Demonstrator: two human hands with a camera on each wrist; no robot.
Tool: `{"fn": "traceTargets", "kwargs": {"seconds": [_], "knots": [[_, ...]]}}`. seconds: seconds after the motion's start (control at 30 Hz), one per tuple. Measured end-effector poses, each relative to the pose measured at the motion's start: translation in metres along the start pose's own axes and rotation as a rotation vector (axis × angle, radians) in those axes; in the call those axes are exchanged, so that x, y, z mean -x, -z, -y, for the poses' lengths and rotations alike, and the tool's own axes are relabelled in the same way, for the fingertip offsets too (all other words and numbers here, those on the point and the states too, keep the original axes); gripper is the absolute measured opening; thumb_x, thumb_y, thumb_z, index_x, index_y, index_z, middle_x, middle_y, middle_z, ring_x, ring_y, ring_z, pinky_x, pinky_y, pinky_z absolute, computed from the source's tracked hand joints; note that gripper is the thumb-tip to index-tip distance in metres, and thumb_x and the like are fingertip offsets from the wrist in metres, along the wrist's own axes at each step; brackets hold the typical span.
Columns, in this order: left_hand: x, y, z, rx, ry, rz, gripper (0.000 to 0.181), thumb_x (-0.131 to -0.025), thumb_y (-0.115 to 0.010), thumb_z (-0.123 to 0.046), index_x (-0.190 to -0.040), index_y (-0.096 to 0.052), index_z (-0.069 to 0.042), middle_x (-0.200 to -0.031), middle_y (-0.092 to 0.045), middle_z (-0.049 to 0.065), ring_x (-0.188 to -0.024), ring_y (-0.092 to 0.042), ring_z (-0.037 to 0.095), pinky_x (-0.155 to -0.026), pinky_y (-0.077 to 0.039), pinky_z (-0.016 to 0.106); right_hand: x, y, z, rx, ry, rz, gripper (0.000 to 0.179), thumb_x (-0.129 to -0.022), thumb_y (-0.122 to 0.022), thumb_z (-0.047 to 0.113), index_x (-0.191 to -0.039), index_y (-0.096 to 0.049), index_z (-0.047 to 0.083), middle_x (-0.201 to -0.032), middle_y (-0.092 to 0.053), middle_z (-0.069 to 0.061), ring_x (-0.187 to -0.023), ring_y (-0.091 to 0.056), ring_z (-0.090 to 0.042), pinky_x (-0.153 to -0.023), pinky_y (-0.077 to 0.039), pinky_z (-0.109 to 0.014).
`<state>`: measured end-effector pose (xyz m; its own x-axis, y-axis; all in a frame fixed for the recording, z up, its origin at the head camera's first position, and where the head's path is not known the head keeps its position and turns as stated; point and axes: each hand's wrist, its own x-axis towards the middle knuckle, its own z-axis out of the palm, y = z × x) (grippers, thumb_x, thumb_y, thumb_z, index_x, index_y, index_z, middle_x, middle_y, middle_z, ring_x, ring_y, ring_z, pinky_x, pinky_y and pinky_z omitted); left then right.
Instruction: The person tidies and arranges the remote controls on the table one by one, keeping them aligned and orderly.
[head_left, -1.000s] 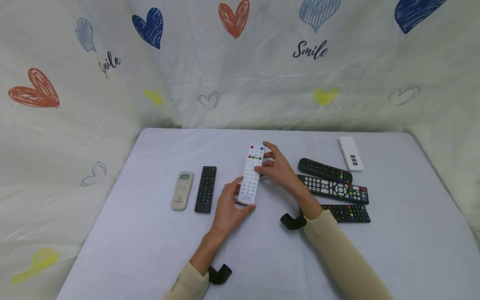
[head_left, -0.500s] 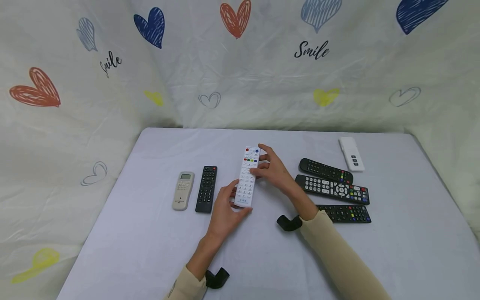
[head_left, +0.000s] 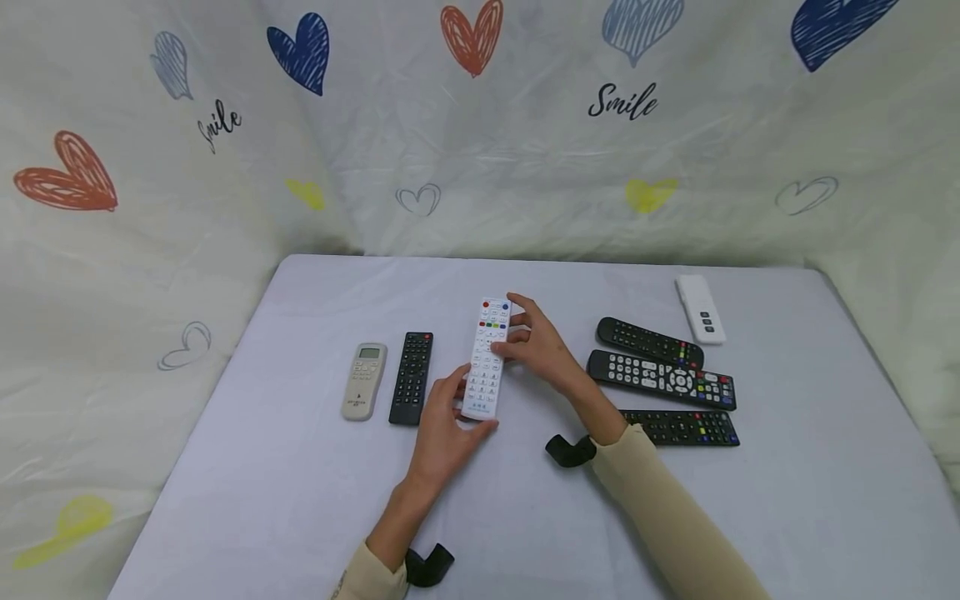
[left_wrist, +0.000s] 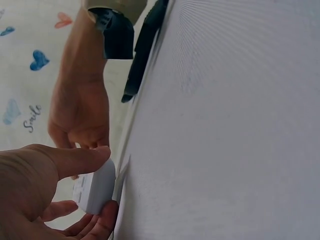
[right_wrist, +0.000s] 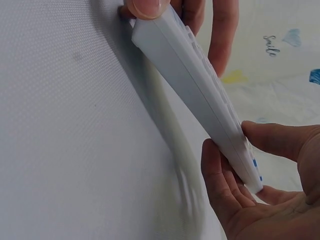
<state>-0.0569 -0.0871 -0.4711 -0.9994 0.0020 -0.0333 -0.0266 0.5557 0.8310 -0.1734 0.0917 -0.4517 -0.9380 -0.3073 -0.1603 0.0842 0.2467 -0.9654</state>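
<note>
A white remote control point(head_left: 486, 358) with rows of buttons is held between both hands in the head view, its button side up. My left hand point(head_left: 442, 433) grips its near end, thumb at the bottom edge and fingers along the left side. Higher up, my right hand point(head_left: 542, 348) pinches the right side, thumb on the buttons and fingers underneath. From the right wrist, the remote's pale side point(right_wrist: 200, 95) shows tilted above the cloth, one end higher. The left wrist view catches its rounded near end point(left_wrist: 101, 187) between left thumb and fingers.
Left of the hands lie a beige remote with a small screen point(head_left: 364, 382) and a slim black remote point(head_left: 412, 379). On the right are several more: black ones point(head_left: 651, 342) in a loose stack and a white one point(head_left: 701, 309) behind. A white cloth point(head_left: 300, 500) covers the table.
Both hands have shifted a little left and toward the near side, carrying the white remote with them. Their hold on it looks the same. The other remotes stay in place.
</note>
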Motion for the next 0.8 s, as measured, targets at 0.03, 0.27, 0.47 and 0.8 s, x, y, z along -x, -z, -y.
{"fn": "traceTargets", "kwargs": {"seconds": [0.03,0.27,0.47,0.8], "knots": [[0.001,0.000,0.000,-0.002,0.004,0.001,0.093,-0.076,-0.093,-0.009,-0.155,-0.046,-0.014,-0.132,-0.059,0.008,-0.113,-0.059,0.017,-0.091,-0.057,0.029,0.000,0.000,0.000,-0.003,0.002,0.004,0.094,-0.091,-0.077,0.002,-0.166,-0.021,0.014,-0.140,-0.053,-0.023,-0.117,-0.068,-0.033,-0.082,-0.060,-0.026],[0.006,0.002,0.000,-0.018,0.008,-0.012,0.093,-0.076,-0.093,-0.010,-0.156,-0.045,-0.012,-0.132,-0.059,0.009,-0.112,-0.060,0.017,-0.088,-0.057,0.026,-0.001,-0.002,0.002,-0.021,0.015,0.032,0.093,-0.089,-0.078,0.002,-0.165,-0.024,0.012,-0.140,-0.053,-0.025,-0.118,-0.066,-0.036,-0.081,-0.059,-0.025],[0.010,0.003,0.000,-0.039,0.013,-0.022,0.093,-0.077,-0.093,-0.011,-0.156,-0.044,-0.011,-0.131,-0.059,0.010,-0.110,-0.059,0.017,-0.087,-0.056,0.026,-0.002,-0.003,0.000,0.073,0.044,0.024,0.091,-0.088,-0.080,0.006,-0.163,-0.029,0.010,-0.141,-0.054,-0.023,-0.120,-0.066,-0.036,-0.085,-0.057,-0.030],[0.014,0.003,-0.002,-0.041,0.051,-0.049,0.093,-0.077,-0.092,-0.009,-0.156,-0.044,-0.009,-0.132,-0.058,0.012,-0.106,-0.059,0.016,-0.078,-0.056,0.019,-0.006,-0.007,0.000,0.164,0.033,0.018,0.090,-0.086,-0.084,0.012,-0.161,-0.034,0.011,-0.142,-0.056,-0.020,-0.125,-0.064,-0.035,-0.093,-0.055,-0.040]]}}
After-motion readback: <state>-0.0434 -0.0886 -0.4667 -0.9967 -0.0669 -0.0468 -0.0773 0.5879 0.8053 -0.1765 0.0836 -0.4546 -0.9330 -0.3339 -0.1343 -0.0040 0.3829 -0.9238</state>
